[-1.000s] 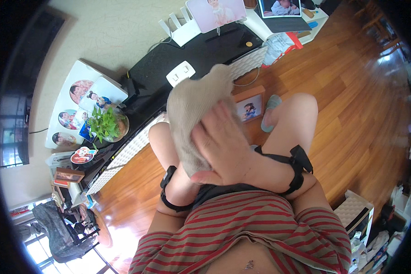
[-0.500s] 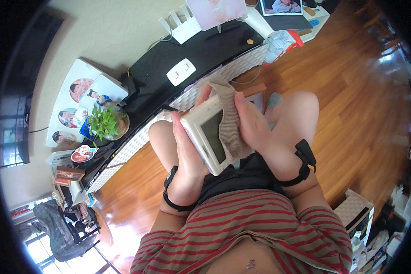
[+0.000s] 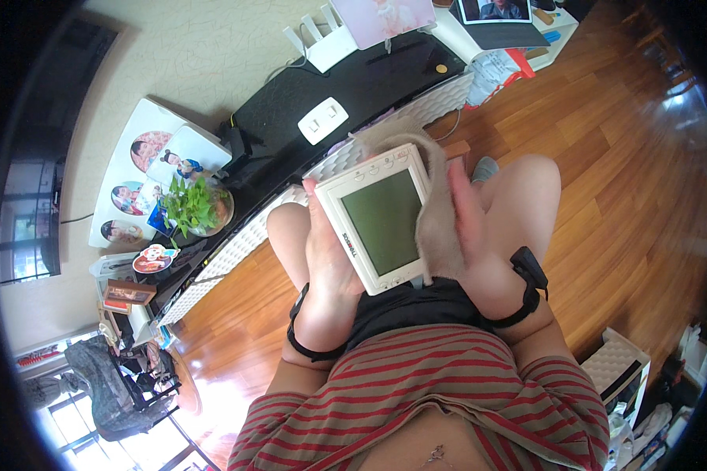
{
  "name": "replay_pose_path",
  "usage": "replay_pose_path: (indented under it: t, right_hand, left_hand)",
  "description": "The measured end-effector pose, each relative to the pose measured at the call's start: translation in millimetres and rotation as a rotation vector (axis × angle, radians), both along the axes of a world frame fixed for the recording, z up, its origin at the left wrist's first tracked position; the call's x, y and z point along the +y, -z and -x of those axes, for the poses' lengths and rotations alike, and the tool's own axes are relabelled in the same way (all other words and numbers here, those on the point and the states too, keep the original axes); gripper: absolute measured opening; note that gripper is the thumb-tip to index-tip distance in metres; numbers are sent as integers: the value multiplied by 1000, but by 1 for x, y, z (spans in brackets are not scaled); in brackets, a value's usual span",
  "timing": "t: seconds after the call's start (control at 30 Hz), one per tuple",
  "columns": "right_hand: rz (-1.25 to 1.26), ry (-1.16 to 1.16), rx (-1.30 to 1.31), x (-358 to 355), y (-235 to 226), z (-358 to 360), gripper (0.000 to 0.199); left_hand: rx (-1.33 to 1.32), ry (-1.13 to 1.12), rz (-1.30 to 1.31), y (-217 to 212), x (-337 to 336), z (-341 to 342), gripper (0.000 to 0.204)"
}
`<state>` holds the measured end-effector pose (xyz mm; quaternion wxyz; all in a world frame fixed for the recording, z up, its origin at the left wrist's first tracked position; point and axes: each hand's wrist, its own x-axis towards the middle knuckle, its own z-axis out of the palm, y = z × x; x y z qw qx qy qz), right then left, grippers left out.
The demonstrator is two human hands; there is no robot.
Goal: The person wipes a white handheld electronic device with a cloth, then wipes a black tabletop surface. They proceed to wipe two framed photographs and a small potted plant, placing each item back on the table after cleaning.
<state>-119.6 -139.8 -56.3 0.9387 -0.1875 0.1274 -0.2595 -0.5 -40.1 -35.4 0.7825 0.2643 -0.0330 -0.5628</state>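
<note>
A small white handheld monitor (image 3: 383,222), with a dark grey-green screen and small buttons along its edge, is held up above my lap, its screen toward me. My left hand (image 3: 327,250) grips it along the left edge, with the fingers behind hidden. A beige knit cloth (image 3: 441,235) drapes over the monitor's far corner and right edge. My right hand (image 3: 469,220) holds the cloth against that right side; its fingers are mostly hidden behind the cloth. Both of my wrists wear black straps.
A black-topped cabinet (image 3: 283,102) runs along the wall ahead. It bears a white socket panel (image 3: 323,121), a white router (image 3: 327,49), a potted green plant (image 3: 192,206) and photo boards (image 3: 145,157). At the far right stands a tablet (image 3: 498,11). Wood flooring (image 3: 604,180) lies around my legs.
The monitor has turned to face me more, baring its whole screen. The cloth has slid off the screen to the right edge, with my right hand moving right along with it.
</note>
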Motion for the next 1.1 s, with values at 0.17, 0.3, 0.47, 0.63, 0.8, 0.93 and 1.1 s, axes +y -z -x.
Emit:
replay_pose_path:
  t: [0.17,0.3,0.47,0.63,0.8,0.93,1.1]
  right_hand:
    - [540,-33,37,9,-5,3,58]
    - [692,15,-11,-3,-13,2,57]
    - [737,-12,-29,-14,-24,14,48]
    - [884,-137,130,9,-26,21,49]
    - [929,-13,120,-1,-46,24,47]
    - [957,-34,318,-18,-57,29,46]
    - [842,35,100,8,-30,16,49]
  left_hand:
    - [-464,-130,36,-15,9,6,77]
    - [-871,-61,-75,-17,15,8,61]
    - [-866,-111,-129,-21,12,12,58]
    - [-605,-396,-179,-36,10,6,60]
    - [-761,-252,-188,-36,7,8,52]
    - [-884,2,-122,-27,10,18,53]
    - [-671,-440,-248,-15,3,8,51]
